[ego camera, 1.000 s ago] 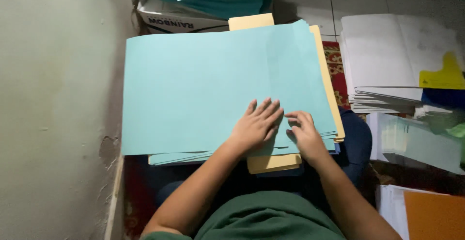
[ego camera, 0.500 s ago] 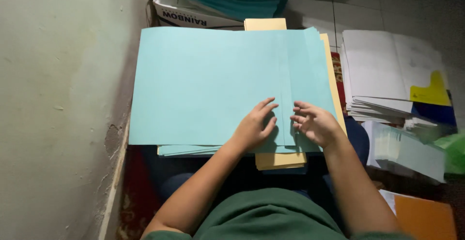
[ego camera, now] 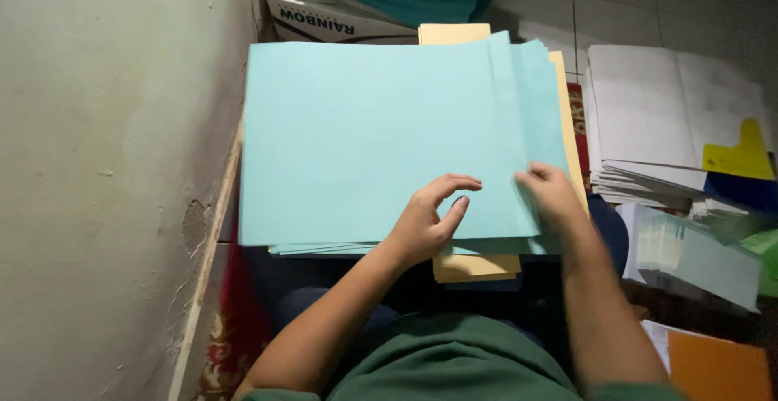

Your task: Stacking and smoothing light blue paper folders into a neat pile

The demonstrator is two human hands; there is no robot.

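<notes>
A stack of large light blue paper sheets (ego camera: 365, 134) lies across my lap, over a stack of tan sheets (ego camera: 474, 265) that sticks out at the near and far ends. My left hand (ego camera: 429, 219) rests on the near edge of the top blue sheet, fingers curled, thumb and forefinger apart. My right hand (ego camera: 551, 194) is at the right edge of the blue stack, its fingertips pinching the edge of the top sheet, slightly blurred.
A plastered wall (ego camera: 105, 166) runs along the left. A white cardboard box (ego camera: 324, 16) with teal and blue paper stands at the far side. Stacks of white paper (ego camera: 656, 125) with a yellow tab (ego camera: 737, 156), pale green sheets (ego camera: 689, 251) and an orange folder (ego camera: 717, 369) lie to the right.
My hands have moved apart: the right hand slid right to the stack's edge and took hold of the top sheet. The left hand's fingers curled up from lying flat.
</notes>
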